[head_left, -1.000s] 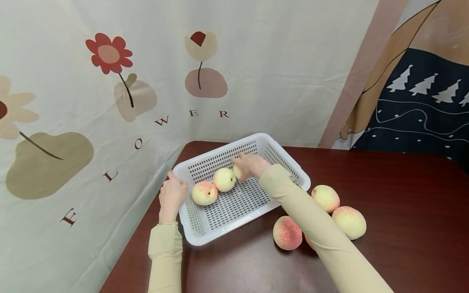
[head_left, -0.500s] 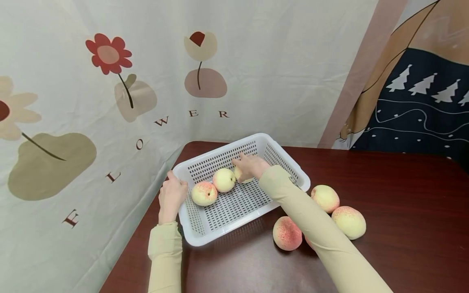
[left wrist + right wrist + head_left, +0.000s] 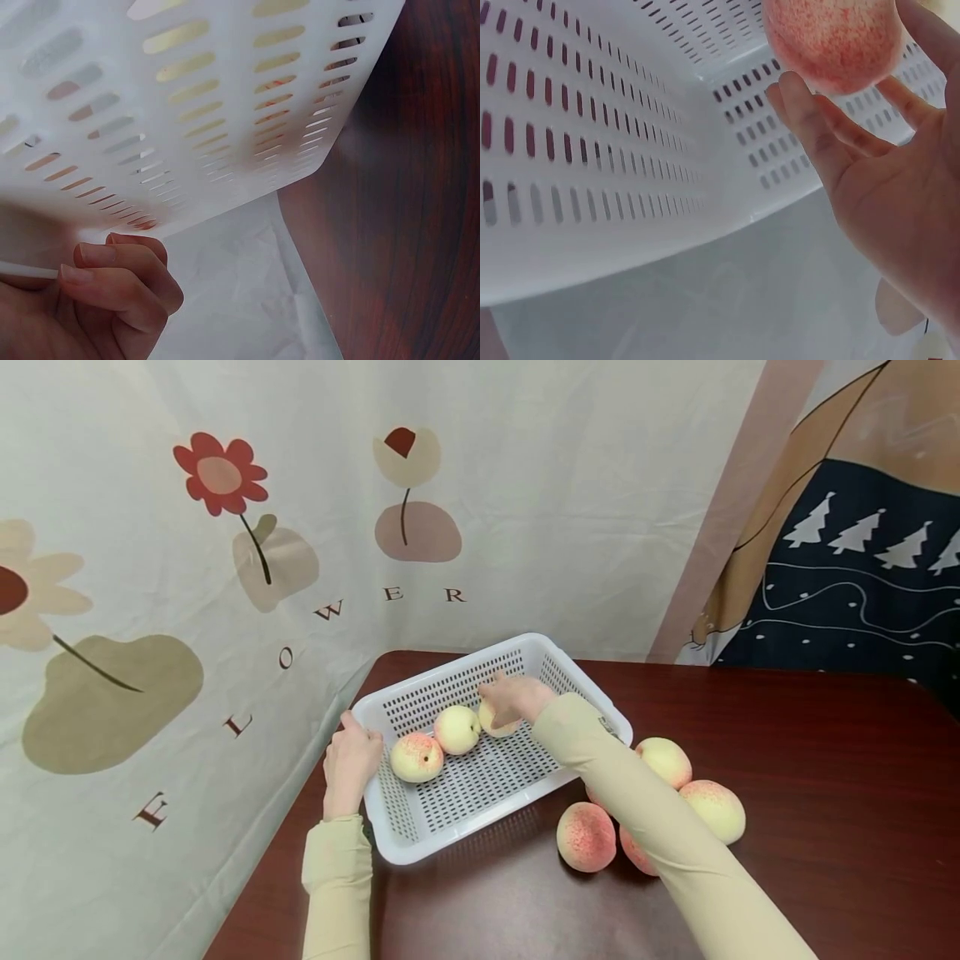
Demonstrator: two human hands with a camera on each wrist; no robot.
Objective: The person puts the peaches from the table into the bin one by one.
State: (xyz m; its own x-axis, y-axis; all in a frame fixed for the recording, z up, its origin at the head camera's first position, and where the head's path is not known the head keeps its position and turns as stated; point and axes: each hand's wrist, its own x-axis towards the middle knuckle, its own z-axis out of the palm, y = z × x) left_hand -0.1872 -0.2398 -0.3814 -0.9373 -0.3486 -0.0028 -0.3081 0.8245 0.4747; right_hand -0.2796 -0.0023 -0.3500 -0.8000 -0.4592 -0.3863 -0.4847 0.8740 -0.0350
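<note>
While several loose peaches (image 3: 586,837) lie nearest on the dark red surface (image 3: 480,902), partly hidden by the right sleeve (image 3: 660,827), the left hand (image 3: 351,764) has its fingers curled round the left end of the white basket (image 3: 487,812). Inside it, two peaches (image 3: 416,758) sit side by side; next in line, a third peach (image 3: 486,717) rests under the right hand (image 3: 519,695), whose fingers are released and loosely spread. Behind hangs a flower-printed cloth (image 3: 570,527).

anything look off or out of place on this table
Nothing looks spilled or damaged. The white perforated basket just sits askew to the back edge of the table, and several peaches lie loose on its right.
</note>
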